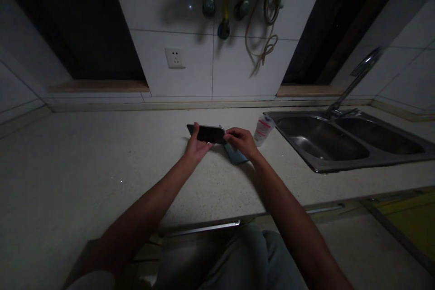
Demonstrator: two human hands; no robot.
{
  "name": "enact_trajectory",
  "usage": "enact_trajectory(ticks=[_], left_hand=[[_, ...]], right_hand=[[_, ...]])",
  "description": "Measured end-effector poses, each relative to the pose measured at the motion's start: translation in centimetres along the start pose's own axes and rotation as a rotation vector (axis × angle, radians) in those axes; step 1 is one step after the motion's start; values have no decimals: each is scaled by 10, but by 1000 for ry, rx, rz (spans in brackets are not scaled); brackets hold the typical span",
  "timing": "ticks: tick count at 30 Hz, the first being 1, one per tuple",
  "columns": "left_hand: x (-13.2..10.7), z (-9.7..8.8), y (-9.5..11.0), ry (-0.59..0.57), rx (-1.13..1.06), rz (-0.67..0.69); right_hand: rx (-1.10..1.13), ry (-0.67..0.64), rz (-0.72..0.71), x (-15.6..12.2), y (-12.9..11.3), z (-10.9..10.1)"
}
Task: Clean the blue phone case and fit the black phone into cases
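Note:
My left hand [196, 147] grips a dark smartphone [209, 134] by its left end, thumb across the front and fingers beneath. The phone is held sideways above the counter. At its right end, the fingers of my right hand [240, 140] are pinched together and touch the corner. Something small and whitish shows by those fingertips, too dim to name. Below my right hand a flat teal-blue thing [235, 155] lies on the counter, partly covered by the hand. Just right of it stands a clear plastic cup [263, 130] with pink-red print.
A double steel sink [314, 163] with a tall faucet [355, 81] is set into the pale counter [102, 158] at right. On the tiled wall are a power socket [174, 58], hoses with valves [208, 7] and a looped cord [265, 50]. A metal handle [204, 229] runs under the front edge.

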State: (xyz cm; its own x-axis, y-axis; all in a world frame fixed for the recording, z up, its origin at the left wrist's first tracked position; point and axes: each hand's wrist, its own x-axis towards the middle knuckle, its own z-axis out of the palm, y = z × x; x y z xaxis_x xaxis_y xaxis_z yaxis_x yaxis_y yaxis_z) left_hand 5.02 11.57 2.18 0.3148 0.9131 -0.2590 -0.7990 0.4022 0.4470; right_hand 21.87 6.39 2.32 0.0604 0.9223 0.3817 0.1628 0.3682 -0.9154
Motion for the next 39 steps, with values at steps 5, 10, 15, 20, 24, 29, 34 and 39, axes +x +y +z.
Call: enact_trajectory(ticks=[5,10,15,20,24,29,34,39], left_hand=[[4,-2,3,59,15,76],[3,-3,5,29,61,170],[2,-3,4,-65,94,155],[-2,-4,3,-110,163,-20],[-7,-3,1,-157,227,-154],[-7,-3,-3,-181,278,-74],[-2,-8,-5,-146,364,82],[-1,-13,3,-98,598,-17]], right_hand=[[39,-43,24,-1,1,2],[-12,-112,140,-2,3,2],[-18,-186,305,-2,2,-5],[53,-407,462,-6,-1,-8],[128,-449,484,-8,-3,-8],[179,-447,486,-8,-5,-10],[203,-460,533,-11,-4,-16],[174,-455,528,-20,3,-29]])
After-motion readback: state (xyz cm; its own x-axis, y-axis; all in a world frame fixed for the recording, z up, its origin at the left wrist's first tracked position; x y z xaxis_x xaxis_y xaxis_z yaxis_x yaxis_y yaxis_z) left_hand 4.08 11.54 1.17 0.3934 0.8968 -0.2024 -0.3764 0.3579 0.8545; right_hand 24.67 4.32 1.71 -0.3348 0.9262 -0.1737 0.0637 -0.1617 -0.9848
